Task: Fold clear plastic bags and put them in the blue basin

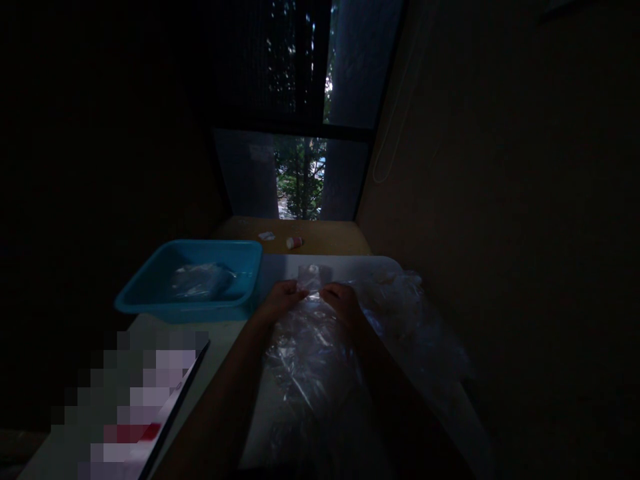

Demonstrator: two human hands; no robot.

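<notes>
Crinkled clear plastic film (313, 353) stretches over the white table in front of me. My left hand (285, 297) pinches its far part from the left, fingers closed. From the right, my right hand (343, 298) grips the same film with thumb and fingers pressed together. Between the two hands a small flat piece of clear plastic (315, 275) stands out past the fingertips; whether it is a fold of the film or a separate packet, I cannot tell. The scene is dim, and fine detail at the fingers is lost.
A blue tub (190, 308) with a clear plastic bundle (200, 280) inside stands at the left. More crumpled plastic (410, 313) lies at the right table edge. A small bottle (295, 243) and white scrap (267, 236) lie on the ledge. A blurred-out flat board (150, 400) sits front left.
</notes>
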